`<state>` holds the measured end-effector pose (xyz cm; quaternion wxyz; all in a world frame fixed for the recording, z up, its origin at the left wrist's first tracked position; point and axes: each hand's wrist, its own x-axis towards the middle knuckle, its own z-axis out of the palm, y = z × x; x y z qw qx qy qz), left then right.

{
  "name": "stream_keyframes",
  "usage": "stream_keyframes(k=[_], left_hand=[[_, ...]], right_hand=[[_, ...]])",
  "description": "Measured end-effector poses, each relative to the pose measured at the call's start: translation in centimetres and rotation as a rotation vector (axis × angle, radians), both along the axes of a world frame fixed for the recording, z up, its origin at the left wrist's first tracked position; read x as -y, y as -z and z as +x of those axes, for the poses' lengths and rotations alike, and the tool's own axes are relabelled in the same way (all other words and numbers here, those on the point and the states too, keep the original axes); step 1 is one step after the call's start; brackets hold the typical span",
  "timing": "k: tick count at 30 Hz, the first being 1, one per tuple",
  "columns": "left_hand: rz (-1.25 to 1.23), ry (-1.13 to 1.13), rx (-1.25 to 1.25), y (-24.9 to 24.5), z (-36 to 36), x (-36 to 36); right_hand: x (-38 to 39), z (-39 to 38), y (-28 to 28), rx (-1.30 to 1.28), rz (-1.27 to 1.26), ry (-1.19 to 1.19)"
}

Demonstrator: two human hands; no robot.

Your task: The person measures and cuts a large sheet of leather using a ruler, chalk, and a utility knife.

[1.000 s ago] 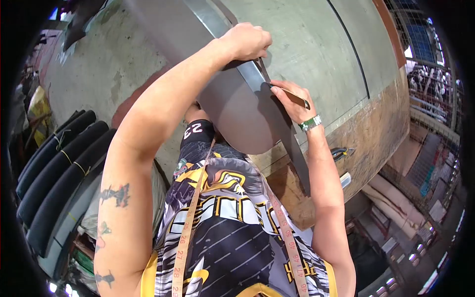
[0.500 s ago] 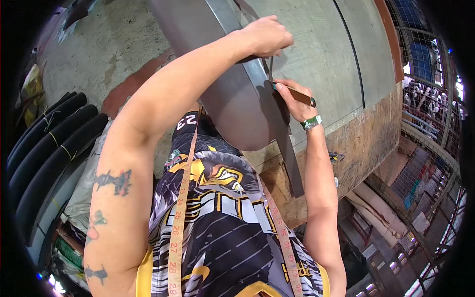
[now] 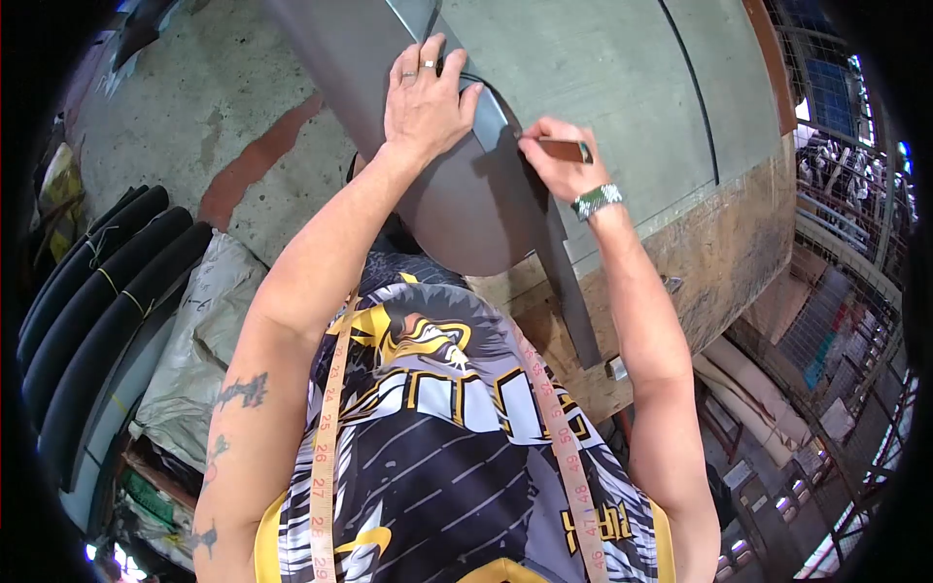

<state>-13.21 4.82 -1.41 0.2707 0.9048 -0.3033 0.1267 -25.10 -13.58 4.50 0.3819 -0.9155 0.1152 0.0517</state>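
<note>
A long roll or sheet of dark brown material (image 3: 457, 214), rounded at its near end, lies on the table with a metal straightedge (image 3: 494, 126) along it. My left hand (image 3: 428, 107) lies on the sheet and straightedge, fingers spread, rings on two of them. My right hand (image 3: 564, 160) grips a knife (image 3: 564, 150) with a flat brown handle, close to the straightedge's right side; its blade is hidden. A narrow dark strip (image 3: 569, 301) runs down past the table's near edge. A tape measure (image 3: 324, 466) hangs round my neck.
The table (image 3: 603, 78) has a grey-green top with a dark line (image 3: 695, 87) and a worn wooden edge (image 3: 719, 223). Black rolls (image 3: 87, 311) tied with string lie at left beside a whitish sack (image 3: 209, 340). Wire mesh racks (image 3: 846, 253) stand at right.
My left hand has moved left and down from beyond the straightedge, and its bent fingers have spread flat. My right hand has shifted slightly up and left with the knife.
</note>
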Motion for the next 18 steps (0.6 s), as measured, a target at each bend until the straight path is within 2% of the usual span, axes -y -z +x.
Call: stream_keyframes(k=[2, 3, 12, 14, 16, 18], left_hand=[[-0.029, -0.011, -0.005, 0.1, 0.4, 0.0], [-0.041, -0.019, 0.0, 0.2, 0.4, 0.0], [-0.028, -0.022, -0.06, -0.5, 0.5, -0.2], [-0.085, -0.035, -0.072, 0.3, 0.8, 0.0], [-0.138, -0.045, -0.062, 1.0, 0.7, -0.2], [-0.189, -0.025, -0.019, 1.1, 0.7, -0.4]], right_hand=[[0.0, -1.2, -0.1, 0.059, 0.031, -0.002], [-0.1, -1.6, -0.5, -0.021, 0.006, 0.009], [0.4, -9.5, -2.5, -0.169, 0.0, 0.083], [2.7, -12.3, -2.1, -0.351, -0.012, -0.012], [3.5, -14.0, -3.7, -0.358, 0.0, 0.126], [5.2, -14.8, -2.9, -0.194, 0.202, 0.327]])
